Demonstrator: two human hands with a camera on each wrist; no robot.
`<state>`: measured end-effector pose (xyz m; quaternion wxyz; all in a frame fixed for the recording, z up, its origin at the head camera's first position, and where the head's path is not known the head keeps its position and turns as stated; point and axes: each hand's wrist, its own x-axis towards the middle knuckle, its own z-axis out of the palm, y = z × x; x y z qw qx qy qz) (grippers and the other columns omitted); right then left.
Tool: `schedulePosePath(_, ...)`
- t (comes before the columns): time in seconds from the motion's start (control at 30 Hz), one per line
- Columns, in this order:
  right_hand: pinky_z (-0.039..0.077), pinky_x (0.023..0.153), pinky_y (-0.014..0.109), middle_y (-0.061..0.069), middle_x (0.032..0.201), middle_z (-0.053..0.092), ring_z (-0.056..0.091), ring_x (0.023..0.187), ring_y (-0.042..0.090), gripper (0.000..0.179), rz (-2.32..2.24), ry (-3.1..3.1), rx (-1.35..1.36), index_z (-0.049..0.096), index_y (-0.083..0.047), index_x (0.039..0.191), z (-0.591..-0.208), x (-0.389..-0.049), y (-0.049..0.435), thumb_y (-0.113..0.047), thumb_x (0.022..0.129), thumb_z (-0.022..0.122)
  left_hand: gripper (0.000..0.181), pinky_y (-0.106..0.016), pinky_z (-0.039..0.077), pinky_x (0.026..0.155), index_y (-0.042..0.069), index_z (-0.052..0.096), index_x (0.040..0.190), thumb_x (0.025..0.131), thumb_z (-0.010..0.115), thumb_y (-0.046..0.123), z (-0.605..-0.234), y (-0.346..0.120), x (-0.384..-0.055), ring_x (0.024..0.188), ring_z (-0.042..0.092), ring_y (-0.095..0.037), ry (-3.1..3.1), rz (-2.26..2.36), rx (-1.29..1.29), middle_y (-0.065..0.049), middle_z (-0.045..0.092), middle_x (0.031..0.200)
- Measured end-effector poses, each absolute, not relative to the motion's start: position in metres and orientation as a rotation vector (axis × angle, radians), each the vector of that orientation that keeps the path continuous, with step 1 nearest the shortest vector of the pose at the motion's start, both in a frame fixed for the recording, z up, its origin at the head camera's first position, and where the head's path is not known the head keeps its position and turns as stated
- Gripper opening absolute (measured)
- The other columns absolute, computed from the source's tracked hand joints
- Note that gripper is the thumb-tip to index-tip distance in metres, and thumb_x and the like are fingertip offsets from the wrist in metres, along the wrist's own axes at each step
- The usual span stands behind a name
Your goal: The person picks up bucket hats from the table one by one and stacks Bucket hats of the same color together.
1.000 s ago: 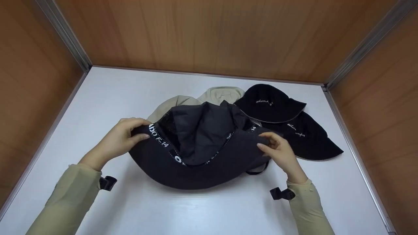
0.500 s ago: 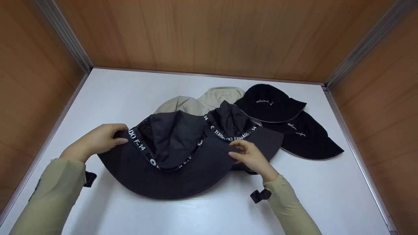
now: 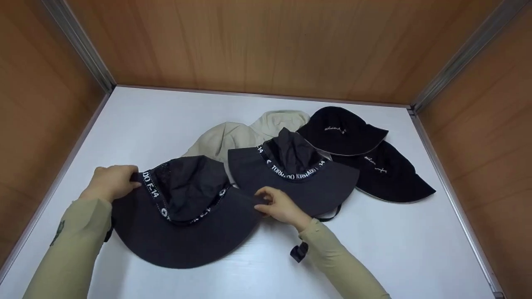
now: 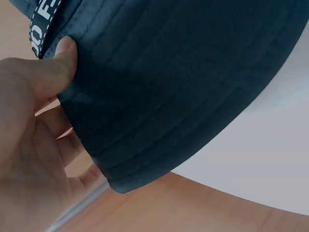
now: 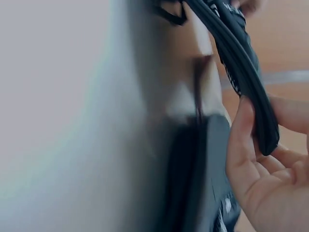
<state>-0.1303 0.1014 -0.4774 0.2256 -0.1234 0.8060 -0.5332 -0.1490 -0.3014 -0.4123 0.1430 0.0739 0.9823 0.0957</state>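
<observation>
Left grip [image 3: 110, 182] and right grip [image 3: 280, 205] pinch the dark hat [image 3: 195, 189] by its brim [image 3: 187, 247], front-left of the second dark hat [image 3: 291, 191]! Unreleased, so handling looks unfinished; beige hats [image 3: 237, 139] lie unheld behind that one, black hats [image 3: 341, 141] right of it. Only the left wrist view reveals brim ridges [image 4: 145, 140].

Six hats [image 3: 187, 241] — two hands [image 3: 110, 182]
</observation>
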Motion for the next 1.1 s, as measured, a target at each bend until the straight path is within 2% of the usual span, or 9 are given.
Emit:
schedulePosePath(0.1, 0.056, 0.062, 0.024, 0.018, 0.094, 0.066, 0.063, 0.074, 0.014, 0.028, -1.4, 2.253, -0.387, 0.057, 0.002, 0.111, -0.484, -0.126, 0.089, -0.002, 0.085, 0.067, 0.019, -0.065, 0.034, 0.081, -0.001, 0.06, 0.087, 0.085, 0.067, 0.017, -0.423, -0.309, -0.148, 0.079, 0.06, -0.039, 2.844, 0.252, 0.16, -0.022, 0.066, 0.086)
schedulePosePath(0.3, 0.045, 0.057, 0.018, 0.01, 0.08, 0.067, 0.053, 0.063, 0.008, 0.028, -1.188, 2.382, -0.469, 0.059, -0.004, 0.108, -0.493, -0.124, 0.069, -0.009, 0.084, 0.071, 0.024, -0.07, 0.03, 0.086, -0.004, 0.06, 0.091, 0.082, 0.069, 0.017, -0.438, -0.321, -0.145, 0.084, 0.058, -0.046, 2.833, 0.196, 0.063, -0.029, 0.063, 0.092)
schedulePosePath(0.43, 0.047, 0.061, 0.021, 0.01, 0.082, 0.067, 0.054, 0.065, 0.01, 0.028, -1.166, 2.394, -0.443, 0.06, -0.006, 0.109, -0.493, -0.13, 0.059, -0.01, 0.084, 0.071, 0.03, -0.071, 0.028, 0.092, -0.009, 0.059, 0.098, 0.081, 0.068, 0.015, -0.443, -0.324, -0.149, 0.09, 0.055, -0.051, 2.84, 0.19, -0.018, -0.034, 0.06, 0.097)
schedulePosePath(0.53, 0.048, 0.059, 0.021, 0.01, 0.083, 0.067, 0.055, 0.061, 0.01, 0.028, -1.174, 2.38, -0.429, 0.06, -0.006, 0.11, -0.493, -0.134, 0.055, -0.011, 0.085, 0.07, 0.031, -0.072, 0.025, 0.094, -0.011, 0.058, 0.102, 0.081, 0.065, 0.011, -0.445, -0.325, -0.152, 0.094, 0.053, -0.053, 2.841, 0.194, -0.066, -0.036, 0.058, 0.099)
schedulePosePath(0.63, 0.05, 0.057, 0.023, 0.012, 0.084, 0.068, 0.058, 0.058, 0.014, 0.027, -1.135, 2.396, -0.451, 0.06, -0.005, 0.11, -0.497, -0.134, 0.049, -0.013, 0.086, 0.069, 0.027, -0.069, 0.03, 0.092, -0.012, 0.058, 0.102, 0.082, 0.06, 0.006, -0.446, -0.327, -0.155, 0.094, 0.053, -0.053, 2.84, 0.177, -0.093, -0.037, 0.057, 0.098)
schedulePosePath(0.77, 0.052, 0.074, 0.029, 0.011, 0.096, 0.071, 0.066, 0.081, 0.021, 0.027, -0.945, 2.533, -0.524, 0.062, -0.007, 0.109, -0.502, -0.13, 0.038, -0.021, 0.086, 0.069, 0.024, -0.064, 0.039, 0.085, -0.015, 0.056, 0.103, 0.083, 0.053, -0.003, -0.446, -0.332, -0.155, 0.093, 0.053, -0.052, 2.806, 0.129, -0.123, -0.038, 0.055, 0.098)
schedulePosePath(0.87, 0.05, 0.085, 0.028, 0.007, 0.104, 0.07, 0.066, 0.096, 0.021, 0.028, -0.781, 2.639, -0.597, 0.063, -0.01, 0.108, -0.503, -0.127, 0.028, -0.027, 0.087, 0.068, 0.024, -0.061, 0.043, 0.08, -0.019, 0.055, 0.105, 0.084, 0.05, -0.007, -0.445, -0.336, -0.153, 0.092, 0.053, -0.052, 2.759, 0.111, -0.166, -0.039, 0.052, 0.097)
schedulePosePath(1.0, 0.05, 0.085, 0.026, 0.004, 0.103, 0.07, 0.066, 0.096, 0.018, 0.027, -0.65, 2.709, -0.662, 0.062, -0.012, 0.107, -0.502, -0.125, 0.021, -0.03, 0.088, 0.067, 0.026, -0.058, 0.047, 0.076, -0.022, 0.052, 0.106, 0.084, 0.047, -0.009, -0.445, -0.338, -0.148, 0.095, 0.051, -0.055, 2.725, 0.184, -0.235, -0.042, 0.049, 0.097)
schedulePosePath(1.1, 0.05, 0.084, 0.026, 0.003, 0.101, 0.07, 0.065, 0.095, 0.017, 0.027, -0.622, 2.733, -0.666, 0.062, -0.013, 0.107, -0.503, -0.125, 0.02, -0.031, 0.088, 0.067, 0.03, -0.061, 0.046, 0.078, -0.023, 0.048, 0.11, 0.084, 0.046, -0.008, -0.448, -0.336, -0.144, 0.101, 0.044, -0.059, 2.721, 0.283, -0.267, -0.047, 0.043, 0.103)
